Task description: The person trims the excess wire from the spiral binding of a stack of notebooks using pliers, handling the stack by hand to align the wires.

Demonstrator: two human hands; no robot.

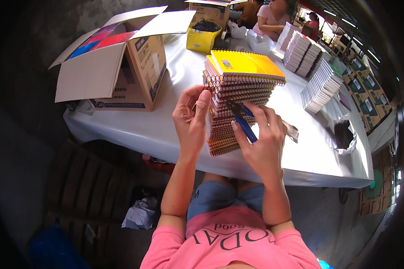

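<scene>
A tall stack of spiral-bound notebooks (240,96) stands in front of me, its coil edges facing me and a yellow cover (251,63) on top. My left hand (192,117) is at the stack's left corner, thumb and fingers closed by the coil ends; what lies between them is hidden. In my right hand (267,136) are pliers with blue handles (244,127). Their dark jaws point up and left, against the coils in the upper part of the stack.
On the white-covered table (175,134), an open cardboard box (141,71) holds colourful items at the left. Behind the stack is a yellow container (203,40) of dark stuff. More notebook stacks (321,85) and a plastic bag (344,134) sit rightward. A person (271,22) sits across.
</scene>
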